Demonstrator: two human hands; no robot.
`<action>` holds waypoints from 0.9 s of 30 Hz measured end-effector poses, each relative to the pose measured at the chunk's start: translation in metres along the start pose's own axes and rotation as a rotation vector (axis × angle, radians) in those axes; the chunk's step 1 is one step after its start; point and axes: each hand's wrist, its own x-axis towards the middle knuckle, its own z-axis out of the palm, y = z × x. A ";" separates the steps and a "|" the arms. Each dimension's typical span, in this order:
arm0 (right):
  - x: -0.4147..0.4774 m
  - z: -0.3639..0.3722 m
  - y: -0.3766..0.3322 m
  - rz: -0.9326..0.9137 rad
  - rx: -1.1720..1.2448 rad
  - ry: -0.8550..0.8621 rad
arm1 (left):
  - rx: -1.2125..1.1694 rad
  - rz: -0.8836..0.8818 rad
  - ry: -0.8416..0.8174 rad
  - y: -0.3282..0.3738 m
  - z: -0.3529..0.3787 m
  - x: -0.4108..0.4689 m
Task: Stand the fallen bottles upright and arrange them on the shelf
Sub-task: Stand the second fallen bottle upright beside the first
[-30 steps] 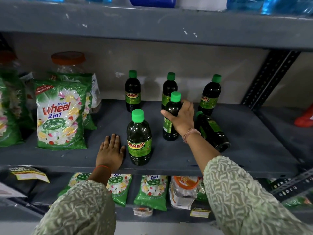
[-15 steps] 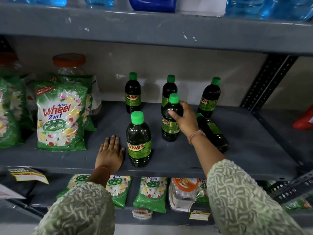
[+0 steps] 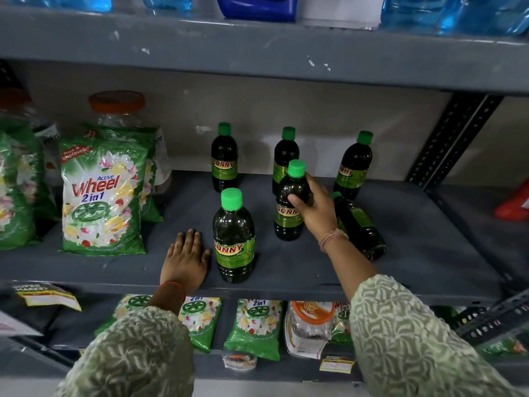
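Dark "Sunny" bottles with green caps stand on the grey shelf (image 3: 415,253). My right hand (image 3: 316,207) grips the upright middle bottle (image 3: 290,207) from its right side, thumb across its front. Behind my right wrist one bottle (image 3: 360,227) lies on its side, cap toward the back. A bottle (image 3: 234,236) stands near the front edge. At the back stand three bottles: left (image 3: 224,159), middle (image 3: 286,151) and right (image 3: 354,167). My left hand (image 3: 186,260) rests flat on the shelf, just left of the front bottle, holding nothing.
Green Wheel detergent packs (image 3: 103,196) and an orange-lidded jar (image 3: 117,110) fill the shelf's left side. A black perforated upright (image 3: 452,138) stands at the right. Blue bottles (image 3: 458,12) sit on the shelf above; more packs (image 3: 254,325) lie below.
The bottle in my right hand has been turned so its label faces forward and now stands straight. My left hand has stayed flat on the shelf.
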 end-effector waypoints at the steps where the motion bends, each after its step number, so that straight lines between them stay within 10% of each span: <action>1: 0.001 0.000 0.002 0.019 0.035 -0.026 | 0.006 -0.001 0.000 -0.001 0.000 0.001; 27: -0.081 -0.014 -0.026 0.086 0.175 -0.231 | -0.007 0.009 -0.030 0.000 0.000 0.003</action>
